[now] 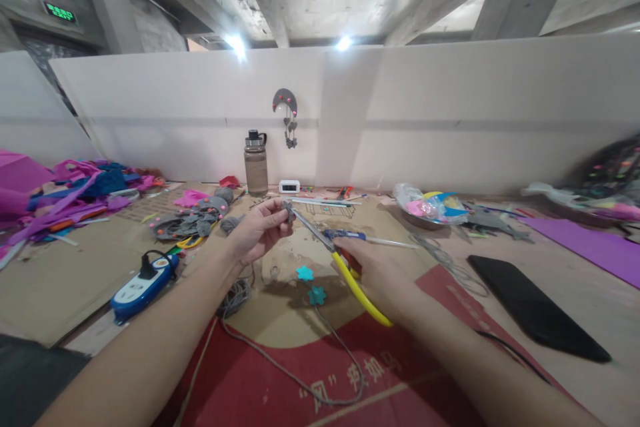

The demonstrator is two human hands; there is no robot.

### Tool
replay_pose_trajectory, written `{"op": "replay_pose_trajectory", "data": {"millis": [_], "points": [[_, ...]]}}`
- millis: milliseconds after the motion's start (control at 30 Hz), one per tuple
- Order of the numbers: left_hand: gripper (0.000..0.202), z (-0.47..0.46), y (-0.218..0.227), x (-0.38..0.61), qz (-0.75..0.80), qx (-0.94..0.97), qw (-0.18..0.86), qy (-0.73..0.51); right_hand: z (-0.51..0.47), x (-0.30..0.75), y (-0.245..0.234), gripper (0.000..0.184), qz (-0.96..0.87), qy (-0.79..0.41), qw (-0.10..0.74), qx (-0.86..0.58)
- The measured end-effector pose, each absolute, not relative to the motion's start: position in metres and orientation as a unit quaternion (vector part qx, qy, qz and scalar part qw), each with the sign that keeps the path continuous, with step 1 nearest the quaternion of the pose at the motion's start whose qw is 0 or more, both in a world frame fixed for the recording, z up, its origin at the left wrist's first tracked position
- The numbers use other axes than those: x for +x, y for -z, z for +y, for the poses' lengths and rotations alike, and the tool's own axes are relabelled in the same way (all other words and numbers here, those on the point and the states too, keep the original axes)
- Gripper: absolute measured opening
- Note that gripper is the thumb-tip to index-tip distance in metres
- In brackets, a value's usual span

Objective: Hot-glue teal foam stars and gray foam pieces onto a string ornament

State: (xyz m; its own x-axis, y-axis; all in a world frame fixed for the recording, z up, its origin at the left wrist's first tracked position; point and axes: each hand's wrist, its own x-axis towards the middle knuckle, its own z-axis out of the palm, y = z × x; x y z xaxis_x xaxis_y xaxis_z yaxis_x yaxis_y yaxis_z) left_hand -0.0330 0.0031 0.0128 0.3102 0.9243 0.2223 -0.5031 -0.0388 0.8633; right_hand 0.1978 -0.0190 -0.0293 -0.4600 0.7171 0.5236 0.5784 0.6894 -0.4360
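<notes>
My left hand (263,230) pinches a small grey felt piece (288,211) between thumb and fingertips. Wrapped around the handles of a pair of scissors (361,290) is my right hand (367,265); one yellow handle sticks out below it. The scissors' blades point up and left, their tips at the grey piece; I cannot tell whether they touch it. Below the hands, two teal flower shapes (317,295) lie on the cardboard. A grey cord (280,367) loops from near them to a ball of grey yarn (236,297) beside my left forearm.
A blue-and-white power strip (145,285) lies at left, a black phone (537,307) at right. Toward the back are a water bottle (257,167), a small clock (289,186), a glue gun (345,235) and a bowl of wrapped pieces (427,213). Colourful felt scraps (80,187) pile up far left.
</notes>
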Motion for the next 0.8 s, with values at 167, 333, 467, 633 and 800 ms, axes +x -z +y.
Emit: {"op": "replay_pose_trajectory", "data": {"millis": [167,333,467,633,800], "points": [[0.015,0.0032,-0.0123,-0.0326,0.219,0.471,0.656,-0.548,-0.0195,0.1974,0.03,0.035,-0.848,-0.104,0.363,-0.372],[0.015,0.0025,-0.012,-0.032,0.225,0.484,0.65,-0.541,-0.02,0.1973,0.0284,0.036,-0.849,-0.11,0.355,-0.376],[0.015,0.0021,-0.0107,-0.0315,0.228,0.486,0.649,-0.539,-0.0203,0.1973,0.0273,0.036,-0.85,-0.116,0.354,-0.371],[0.016,0.0021,-0.0092,-0.0311,0.232,0.504,0.649,-0.52,-0.0208,0.1976,0.0274,0.035,-0.849,-0.125,0.351,-0.375],[0.015,0.002,-0.0095,-0.0307,0.244,0.515,0.618,-0.541,-0.0226,0.196,0.0255,0.033,-0.846,-0.127,0.346,-0.386]]}}
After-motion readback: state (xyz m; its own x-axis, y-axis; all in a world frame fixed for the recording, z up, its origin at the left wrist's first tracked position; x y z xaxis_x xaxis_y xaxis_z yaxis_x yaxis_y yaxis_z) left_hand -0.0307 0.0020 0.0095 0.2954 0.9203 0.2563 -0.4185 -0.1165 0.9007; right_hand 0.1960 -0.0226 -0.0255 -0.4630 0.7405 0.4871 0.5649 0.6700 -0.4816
